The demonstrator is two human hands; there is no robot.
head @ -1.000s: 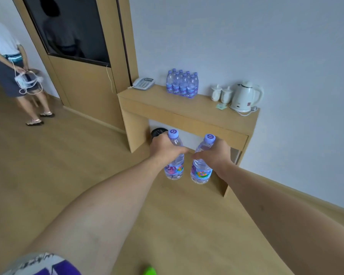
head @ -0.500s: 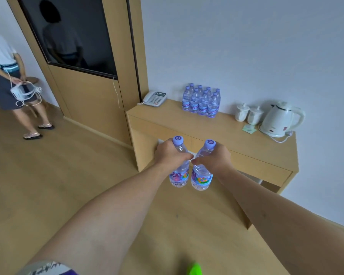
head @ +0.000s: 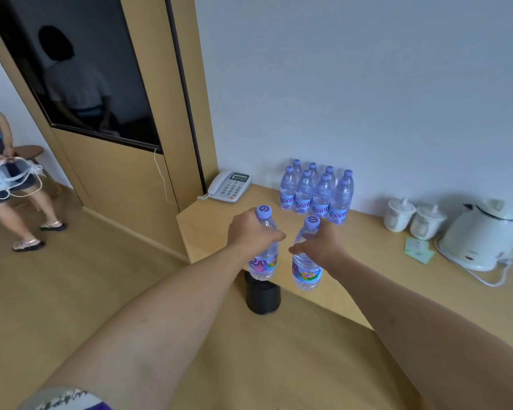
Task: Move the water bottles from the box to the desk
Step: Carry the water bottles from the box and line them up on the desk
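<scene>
My left hand (head: 251,233) grips a clear water bottle (head: 264,266) with a purple cap by its upper body. My right hand (head: 323,244) holds a second water bottle (head: 306,269) the same way. Both bottles hang upright in the air over the front left part of the wooden desk (head: 362,250). Several matching bottles (head: 317,193) stand in a tight group at the back of the desk by the wall. The box is out of view.
A white telephone (head: 230,186) sits on the desk's left back corner. Two white lidded cups (head: 413,216), a green card (head: 418,250) and a white kettle (head: 483,236) occupy the right side. A black bin (head: 262,295) stands on the floor below. A person (head: 0,173) stands at far left.
I have come closer to the desk. Both held bottles moved forward and now hang over the desk's front edge; the desk looms larger in view.
</scene>
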